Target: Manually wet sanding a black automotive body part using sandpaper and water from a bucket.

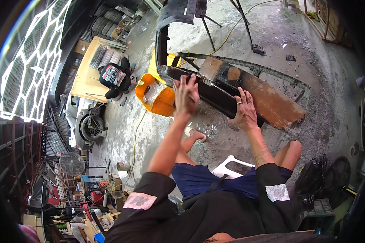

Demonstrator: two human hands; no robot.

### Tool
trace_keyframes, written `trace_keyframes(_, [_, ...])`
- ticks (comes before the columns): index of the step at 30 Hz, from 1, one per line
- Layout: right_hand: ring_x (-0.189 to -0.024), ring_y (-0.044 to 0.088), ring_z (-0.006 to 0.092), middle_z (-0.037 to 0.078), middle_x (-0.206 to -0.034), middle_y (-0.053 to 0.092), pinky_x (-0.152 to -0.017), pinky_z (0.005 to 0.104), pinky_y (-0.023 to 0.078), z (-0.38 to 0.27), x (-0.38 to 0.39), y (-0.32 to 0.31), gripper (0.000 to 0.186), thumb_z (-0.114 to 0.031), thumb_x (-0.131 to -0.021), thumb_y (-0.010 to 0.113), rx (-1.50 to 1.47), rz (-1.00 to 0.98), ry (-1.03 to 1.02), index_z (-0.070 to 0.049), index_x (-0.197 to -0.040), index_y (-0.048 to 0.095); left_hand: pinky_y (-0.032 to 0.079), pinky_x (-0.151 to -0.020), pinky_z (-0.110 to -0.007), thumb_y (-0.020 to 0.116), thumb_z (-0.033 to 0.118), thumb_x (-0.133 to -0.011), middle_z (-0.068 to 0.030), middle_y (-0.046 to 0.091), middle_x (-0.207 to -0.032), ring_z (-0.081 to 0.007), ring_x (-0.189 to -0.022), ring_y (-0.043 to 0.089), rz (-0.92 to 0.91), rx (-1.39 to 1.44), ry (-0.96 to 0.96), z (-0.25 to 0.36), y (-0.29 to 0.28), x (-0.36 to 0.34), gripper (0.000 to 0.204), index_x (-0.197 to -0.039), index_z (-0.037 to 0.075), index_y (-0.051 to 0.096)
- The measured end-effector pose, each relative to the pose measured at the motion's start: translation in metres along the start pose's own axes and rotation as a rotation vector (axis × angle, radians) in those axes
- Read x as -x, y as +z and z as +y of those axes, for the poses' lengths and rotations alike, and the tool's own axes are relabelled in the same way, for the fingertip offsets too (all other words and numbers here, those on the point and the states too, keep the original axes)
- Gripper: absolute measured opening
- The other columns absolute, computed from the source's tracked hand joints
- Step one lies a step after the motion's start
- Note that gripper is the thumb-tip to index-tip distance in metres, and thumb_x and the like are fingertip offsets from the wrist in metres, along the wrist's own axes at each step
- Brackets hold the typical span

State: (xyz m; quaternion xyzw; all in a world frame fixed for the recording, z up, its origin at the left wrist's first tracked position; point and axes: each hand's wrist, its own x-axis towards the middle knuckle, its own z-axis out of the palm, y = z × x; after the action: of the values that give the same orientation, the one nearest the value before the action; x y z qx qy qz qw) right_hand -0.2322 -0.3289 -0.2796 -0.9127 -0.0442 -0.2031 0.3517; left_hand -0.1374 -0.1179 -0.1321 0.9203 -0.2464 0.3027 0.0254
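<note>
A long black car body panel, which looks like part of a bumper, lies across in front of me. Its left end bends up toward the far side. On that left part my left hand lies with its fingers stretched out over the dark surface; the wrist is slightly blurred. Whether anything thin is under the palm cannot be seen. Farther right, my right hand rests on the panel with fingers spread and a ring on one of them. Beneath the panel is a worn brown board.
A yellow cut-open container holding liquid stands left of the panel. Metal stand legs and a hose are beyond. A person crouches by a wooden table and a car with its wheel exposed. A white plastic stool is beneath me.
</note>
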Motion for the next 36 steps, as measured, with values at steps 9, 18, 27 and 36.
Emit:
trace_keyframes(9, [-0.155,0.035,0.0479,0.022,-0.171,0.032,-0.133,0.0552,0.029,-0.005,-0.004,0.0,0.098,-0.033,-0.058,0.099,-0.015,-0.038,0.011,0.0,-0.14,0.056,0.045,-0.097,-0.05,0.075,0.01,-0.092,-0.019,0.063,-0.112,-0.0375,-0.104,0.058,-0.008,0.114,0.066,-0.029,-0.002,-0.019,0.034,-0.127,0.009,0.073])
trace_keyframes(18, [-0.153,0.037,0.0495,0.023,-0.17,0.033,-0.131,0.0553,0.032,0.004,0.003,0.002,0.1,-0.032,-0.057,0.1,-0.002,-0.051,0.012,-0.001,-0.139,0.051,0.051,-0.097,-0.053,0.075,0.017,-0.098,-0.0256,0.055,-0.122,-0.0433,-0.111,0.057,-0.195,0.19,0.134,0.002,-0.003,0.044,0.049,-0.144,0.005,0.067])
trace_keyframes(27, [-0.156,0.034,0.0473,0.022,-0.171,0.033,-0.133,0.0539,0.029,0.003,0.002,-0.001,0.103,-0.031,-0.056,0.102,0.002,-0.09,0.036,0.002,-0.141,0.055,0.049,-0.095,-0.05,0.073,0.011,-0.098,-0.0245,0.056,-0.117,-0.0414,-0.109,0.056,-0.078,0.121,0.087,0.016,0.007,0.055,0.04,-0.137,0.002,0.071])
trace_keyframes(36, [-0.156,0.034,0.0463,0.021,-0.172,0.032,-0.133,0.0527,0.03,0.005,-0.001,-0.002,0.108,-0.03,-0.055,0.103,-0.005,-0.06,0.015,0.001,-0.144,0.052,0.047,-0.099,-0.05,0.069,0.014,-0.101,-0.0266,0.055,-0.118,-0.0424,-0.108,0.054,-0.075,0.143,0.063,0.011,0.01,0.055,0.042,-0.143,0.005,0.071])
